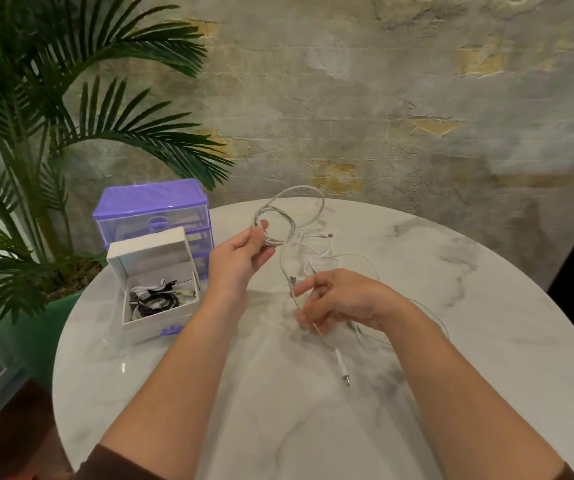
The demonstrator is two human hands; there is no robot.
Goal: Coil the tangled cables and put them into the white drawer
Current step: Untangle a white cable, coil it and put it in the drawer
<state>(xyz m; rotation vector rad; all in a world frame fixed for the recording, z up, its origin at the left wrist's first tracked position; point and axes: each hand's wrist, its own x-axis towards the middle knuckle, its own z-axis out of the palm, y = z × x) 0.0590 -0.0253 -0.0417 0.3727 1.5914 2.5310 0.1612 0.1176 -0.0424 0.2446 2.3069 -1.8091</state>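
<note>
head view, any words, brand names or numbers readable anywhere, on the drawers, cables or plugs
None: no text can be read in this view.
The purple drawer unit and the white drawer show no label.
The white cable gripped by the left hand, and its plug below the right hand, are too small to show any marking.

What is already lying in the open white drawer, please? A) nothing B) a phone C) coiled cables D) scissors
C: the drawer, pulled out beside the left hand, holds black and white coiled cables.
</note>
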